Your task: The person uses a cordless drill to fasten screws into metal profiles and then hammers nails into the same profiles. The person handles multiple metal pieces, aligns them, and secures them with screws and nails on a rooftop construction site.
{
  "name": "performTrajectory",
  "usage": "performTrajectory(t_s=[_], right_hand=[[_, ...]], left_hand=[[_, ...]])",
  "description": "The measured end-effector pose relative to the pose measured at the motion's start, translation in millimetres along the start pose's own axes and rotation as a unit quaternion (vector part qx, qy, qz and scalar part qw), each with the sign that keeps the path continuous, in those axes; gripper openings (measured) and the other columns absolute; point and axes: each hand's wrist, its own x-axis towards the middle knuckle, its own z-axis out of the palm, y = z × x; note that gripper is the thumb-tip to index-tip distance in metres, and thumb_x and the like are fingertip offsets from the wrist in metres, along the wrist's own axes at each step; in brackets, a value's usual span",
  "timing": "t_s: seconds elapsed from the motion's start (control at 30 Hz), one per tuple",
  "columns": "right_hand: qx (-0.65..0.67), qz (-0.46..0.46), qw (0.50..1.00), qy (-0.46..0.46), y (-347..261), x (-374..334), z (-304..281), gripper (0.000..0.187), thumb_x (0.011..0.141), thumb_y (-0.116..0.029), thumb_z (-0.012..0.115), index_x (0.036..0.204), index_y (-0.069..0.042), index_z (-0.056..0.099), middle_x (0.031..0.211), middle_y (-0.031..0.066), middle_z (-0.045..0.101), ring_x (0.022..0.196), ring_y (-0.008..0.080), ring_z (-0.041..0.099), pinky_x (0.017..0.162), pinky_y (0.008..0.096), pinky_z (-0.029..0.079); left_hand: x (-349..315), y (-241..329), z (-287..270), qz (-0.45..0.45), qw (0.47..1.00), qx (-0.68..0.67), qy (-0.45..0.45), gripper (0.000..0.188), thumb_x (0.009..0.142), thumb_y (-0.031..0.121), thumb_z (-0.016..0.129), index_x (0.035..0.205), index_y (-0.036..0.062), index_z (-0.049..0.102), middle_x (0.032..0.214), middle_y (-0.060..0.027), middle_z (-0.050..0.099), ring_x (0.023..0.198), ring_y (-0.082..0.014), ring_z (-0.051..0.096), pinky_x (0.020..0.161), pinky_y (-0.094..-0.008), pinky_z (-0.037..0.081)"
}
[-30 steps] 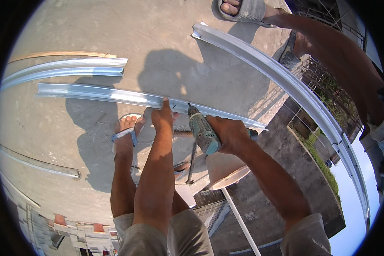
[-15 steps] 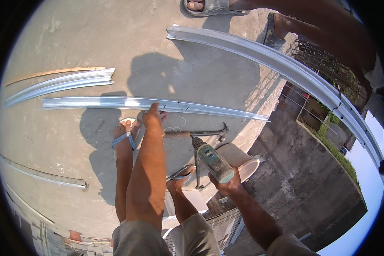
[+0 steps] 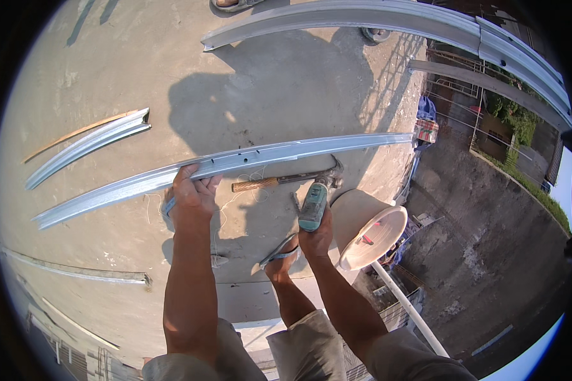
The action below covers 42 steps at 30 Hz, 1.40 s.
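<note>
My left hand (image 3: 196,193) grips the near edge of a long silver metal channel (image 3: 279,151), with the thumb on top and fingers curled beneath. Several small dark holes or screws show in the channel near its middle. In my right hand (image 3: 316,236) is a teal and grey power drill (image 3: 313,208), its back end facing me. The drill's front end is hidden, and it stands apart from the channel. A claw hammer (image 3: 255,184) with a patterned brown handle lies on the concrete between my hands, just beyond the drill.
A pale bucket (image 3: 374,238) with small red items inside stands right of the drill. Shorter channel (image 3: 89,146) and wooden strip lie left. Another long channel (image 3: 337,16) crosses the far side, near a person's sandalled foot (image 3: 232,5). Thin string (image 3: 225,206) trails by my feet. The concrete edge drops off right.
The channel's left end has swung toward me, and its right end away. My left hand has shifted left along with it. The drill has moved farther away, up beside the hammer head. The view has turned.
</note>
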Motion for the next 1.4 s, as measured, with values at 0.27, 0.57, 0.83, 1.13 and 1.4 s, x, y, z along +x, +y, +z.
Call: performTrajectory(t_s=[0.27,0.57,0.83,1.13,1.4], right_hand=[[0.114,0.071,0.988,0.079,-82,71,108,0.077,0.075,-0.007,0.068,0.142,0.008,0.033,0.121,0.0313,0.049,0.114,0.0456,0.051,0.100,0.0467,0.044],[0.831,0.122,0.525,-0.140,-125,55,-118,0.069,0.093,-0.037,0.057,0.149,-0.005,0.032,0.142,0.0131,0.047,0.135,0.0293,0.043,0.111,0.0513,0.036],[0.679,0.128,0.723,0.015,-193,-49,-380,0.060,0.073,-0.008,0.074,0.129,-0.001,0.053,0.114,0.0084,0.063,0.111,0.0229,0.060,0.102,0.0380,0.045],[0.458,0.073,0.813,0.352,-230,-146,-558,0.062,0.070,-0.025,0.075,0.121,0.004,0.056,0.106,0.0115,0.061,0.100,0.0215,0.058,0.089,0.0346,0.045],[0.432,-0.066,0.835,0.335,-184,-157,-624,0.065,0.083,-0.032,0.080,0.129,0.005,0.054,0.106,0.0114,0.065,0.102,0.0189,0.062,0.089,0.0317,0.050]], left_hand=[[-13,66,-23,0.001,0.984,-0.023,-0.177,0.029,0.093,0.018,0.050,0.112,-0.0034,0.058,0.112,-0.0181,0.066,0.108,-0.0313,0.065,0.091,-0.0428,0.056],[-116,58,3,-0.059,0.993,-0.005,-0.103,0.041,0.089,0.009,0.052,0.129,-0.0018,0.051,0.127,-0.0155,0.061,0.112,-0.0269,0.064,0.097,-0.0418,0.055],[-294,53,35,-0.304,0.885,0.337,-0.100,0.041,0.084,0.038,0.064,0.111,0.0077,0.063,0.095,-0.0031,0.070,0.090,-0.0217,0.069,0.075,-0.0320,0.053],[-445,66,153,0.263,0.337,0.705,-0.566,0.084,0.071,0.058,0.079,0.126,-0.0010,0.056,0.125,-0.0197,0.063,0.115,-0.0357,0.060,0.097,-0.0427,0.048],[-486,-70,176,0.183,0.341,0.694,-0.608,0.056,0.078,0.026,0.079,0.123,-0.0007,0.060,0.112,-0.0174,0.068,0.102,-0.0243,0.065,0.090,-0.0360,0.050]])
